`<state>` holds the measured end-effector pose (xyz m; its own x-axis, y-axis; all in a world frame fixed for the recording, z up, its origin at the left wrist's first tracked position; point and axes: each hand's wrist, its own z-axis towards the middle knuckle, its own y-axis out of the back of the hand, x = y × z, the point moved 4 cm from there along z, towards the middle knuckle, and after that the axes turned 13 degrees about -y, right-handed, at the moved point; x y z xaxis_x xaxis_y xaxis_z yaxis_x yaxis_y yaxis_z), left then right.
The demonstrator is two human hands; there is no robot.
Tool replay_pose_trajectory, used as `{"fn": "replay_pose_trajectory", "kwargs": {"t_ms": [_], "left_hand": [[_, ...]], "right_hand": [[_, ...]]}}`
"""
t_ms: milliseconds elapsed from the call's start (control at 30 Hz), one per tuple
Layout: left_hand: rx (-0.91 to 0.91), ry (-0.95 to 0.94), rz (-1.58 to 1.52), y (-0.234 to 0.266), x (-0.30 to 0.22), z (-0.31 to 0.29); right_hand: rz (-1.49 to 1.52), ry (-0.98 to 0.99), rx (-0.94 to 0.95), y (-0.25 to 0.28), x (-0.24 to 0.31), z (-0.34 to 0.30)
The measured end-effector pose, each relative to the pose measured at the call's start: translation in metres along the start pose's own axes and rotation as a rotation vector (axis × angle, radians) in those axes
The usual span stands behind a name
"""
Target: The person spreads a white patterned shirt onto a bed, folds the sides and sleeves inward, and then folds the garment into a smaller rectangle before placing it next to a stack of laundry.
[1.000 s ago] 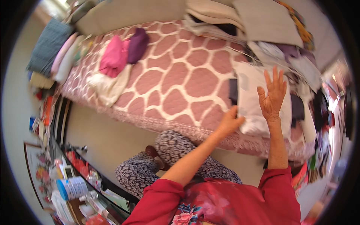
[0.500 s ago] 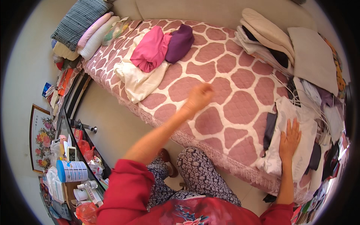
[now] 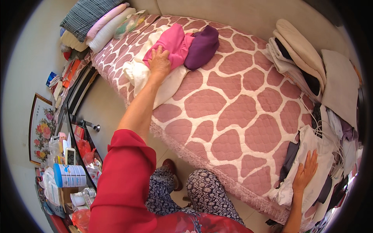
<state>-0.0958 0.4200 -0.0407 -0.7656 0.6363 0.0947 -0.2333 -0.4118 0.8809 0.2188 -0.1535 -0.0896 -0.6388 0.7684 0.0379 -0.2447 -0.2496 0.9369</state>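
My left hand (image 3: pixel 159 62) reaches across the bed and rests on a bunched pink garment (image 3: pixel 175 42), its fingers spread over the cloth. Against the pink cloth sits a bundled purple garment (image 3: pixel 203 47). Underneath both, a cream cloth (image 3: pixel 167 87) lies crumpled and hangs toward the bed's edge. At the right end of the bed my right hand (image 3: pixel 305 171) lies flat, fingers stretched out, on a white garment (image 3: pixel 289 191). A dark strip of cloth (image 3: pixel 288 160) pokes out beside that garment.
The bed wears a pink-and-white patterned quilt (image 3: pixel 248 112) with a lace edge. Folded beige bedding (image 3: pixel 301 50) and white cords (image 3: pixel 319 128) are at the right. Pillows (image 3: pixel 87 19) stack at the far left. A cluttered shelf with a blue-and-white can (image 3: pixel 72 175) stands left.
My left hand has moved left and away from me, from above the quilt onto the pink garment. The view has shifted left. My right hand stays on the white garment.
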Motion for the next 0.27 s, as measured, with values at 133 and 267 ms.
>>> {"fn": "replay_pose_trajectory", "kwargs": {"t_ms": [133,267], "left_hand": [[-0.356,-0.053,-0.212,0.042,-0.054,-0.005],[-0.557,-0.194,-0.627,0.081,-0.098,-0.042]], "right_hand": [[-0.002,0.005,-0.031,-0.002,-0.004,-0.001],[0.002,-0.016,-0.007,-0.002,-0.001,0.000]]}}
